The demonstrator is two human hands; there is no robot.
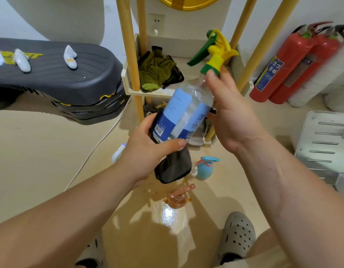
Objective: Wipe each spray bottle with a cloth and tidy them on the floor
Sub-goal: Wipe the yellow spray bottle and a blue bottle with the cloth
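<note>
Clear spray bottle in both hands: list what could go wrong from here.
1. The clear spray bottle is tilted, its base gripped with the dark cloth by the left hand, its neck by the right hand; it could slip.
2. Dropped, it might topple the blue bottle and amber bottle standing below it.

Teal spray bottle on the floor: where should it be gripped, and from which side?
Probably take the teal spray bottle at its narrow neck, just under the trigger head, coming down from above and the right. It stands upright, the round body looks harder to hold, and a small white bottle crowds its left side.
</note>
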